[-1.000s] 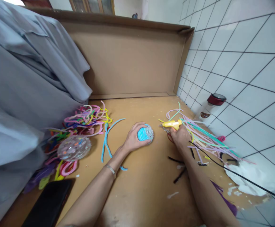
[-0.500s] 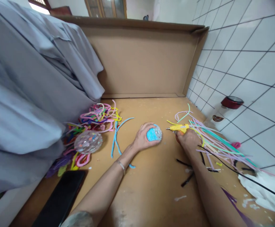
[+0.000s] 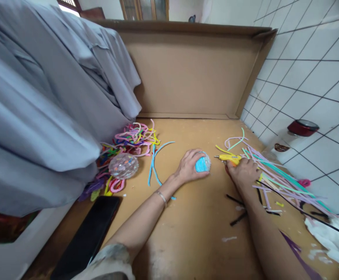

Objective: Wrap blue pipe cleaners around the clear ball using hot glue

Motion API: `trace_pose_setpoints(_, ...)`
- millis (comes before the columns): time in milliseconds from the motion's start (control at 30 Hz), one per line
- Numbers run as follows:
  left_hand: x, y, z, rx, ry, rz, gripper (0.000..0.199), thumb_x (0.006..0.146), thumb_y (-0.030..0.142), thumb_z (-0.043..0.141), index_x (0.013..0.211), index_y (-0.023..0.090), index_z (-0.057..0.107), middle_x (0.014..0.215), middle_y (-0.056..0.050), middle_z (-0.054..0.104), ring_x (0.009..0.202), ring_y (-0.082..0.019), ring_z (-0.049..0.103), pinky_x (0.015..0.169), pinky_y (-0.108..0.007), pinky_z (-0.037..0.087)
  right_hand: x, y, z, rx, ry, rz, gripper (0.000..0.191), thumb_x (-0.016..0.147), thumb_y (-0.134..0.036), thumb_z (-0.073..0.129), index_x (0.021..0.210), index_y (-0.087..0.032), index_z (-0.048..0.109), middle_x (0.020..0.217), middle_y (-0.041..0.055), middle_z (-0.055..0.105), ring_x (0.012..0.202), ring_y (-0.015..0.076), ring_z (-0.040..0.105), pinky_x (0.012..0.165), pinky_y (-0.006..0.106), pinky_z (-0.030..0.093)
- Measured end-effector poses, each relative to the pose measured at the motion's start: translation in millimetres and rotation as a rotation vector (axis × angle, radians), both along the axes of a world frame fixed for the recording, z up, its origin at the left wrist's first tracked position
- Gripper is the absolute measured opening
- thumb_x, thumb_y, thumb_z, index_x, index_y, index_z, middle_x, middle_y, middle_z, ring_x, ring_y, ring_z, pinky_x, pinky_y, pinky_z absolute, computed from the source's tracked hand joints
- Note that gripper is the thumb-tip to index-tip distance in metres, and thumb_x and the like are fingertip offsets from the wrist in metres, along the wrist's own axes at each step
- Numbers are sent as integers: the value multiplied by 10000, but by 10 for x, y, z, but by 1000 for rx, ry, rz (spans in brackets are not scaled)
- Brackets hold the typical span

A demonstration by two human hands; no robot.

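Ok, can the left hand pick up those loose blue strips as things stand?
Probably not: the left hand is closed around the blue-and-clear round object and would likely need to let go first. The blue strips lie close by, partly hidden by its forearm.

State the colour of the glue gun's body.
The glue gun has a yellow body, best seen in the head view.

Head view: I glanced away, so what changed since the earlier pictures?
The view swung left, so everything sits further right. The right hand and its glue gun seem slightly lower or nearer the person. Nothing was visibly taken up or let go; the left hand keeps its grip on the blue round piece. The phone and blue strips stayed put.
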State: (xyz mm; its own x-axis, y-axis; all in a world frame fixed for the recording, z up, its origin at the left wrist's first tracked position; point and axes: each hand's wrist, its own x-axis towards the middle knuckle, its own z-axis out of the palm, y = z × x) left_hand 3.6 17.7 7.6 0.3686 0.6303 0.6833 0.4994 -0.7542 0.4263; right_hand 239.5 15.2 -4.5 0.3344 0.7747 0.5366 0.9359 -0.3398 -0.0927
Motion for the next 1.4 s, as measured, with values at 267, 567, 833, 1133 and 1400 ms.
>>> trace_pose_setpoints(267, 8, -44, 10, 18, 42, 33, 610, 671, 474, 748, 1180, 192, 568, 1269, -138, 591, 1206, -300, 538, 1044, -475, 449, -333, -384, 372, 520, 114, 561, 121, 860, -273, 447, 882, -197, 538, 864, 76, 604, 867, 226, 551, 808, 371, 378)
trace_pose_setpoints(567, -4, -24, 15, 0, 56, 18, 586, 680, 465, 748, 1173, 202, 570, 1276, -126, 586, 1214, -291, 534, 1059, -475, 434, -1038, -1058, 191, 219, 50, 1320, 104, 823, -102, 504, 867, -178, 561, 760, 37, 614, 734, 168, 524, 708, 325, 378)
trace_pose_setpoints(833, -13, -2, 62, -26, 78, -15, 629, 662, 481, 766, 1177, 185, 559, 1264, -130, 589, 1214, -289, 532, 1063, -461, 434, -1632, -1091, -149, 37, -38, 1230, 108, 891, -200, 550, 829, -167, 631, 767, 38, 655, 717, 180, 528, 640, 321, 318)
trace_pose_setpoints(1133, -20, 16, 28, -38, 80, -31, 608, 673, 453, 760, 1186, 203, 552, 1267, -134, 581, 1218, -298, 525, 1040, -486, 437, -1568, -1112, -36, -344, 0, 981, 116, 791, -208, 535, 846, -152, 621, 820, 94, 638, 776, 205, 555, 679, 329, 366)
trace_pose_setpoints(1400, -33, 32, 23, -14, 92, -42, 564, 706, 480, 733, 1164, 208, 547, 1263, -119, 581, 1215, -286, 532, 1048, -483, 423, -1396, -1180, 275, -634, 92, 749, 286, 768, -270, 506, 941, -102, 661, 915, 163, 684, 813, 243, 627, 678, 331, 431)
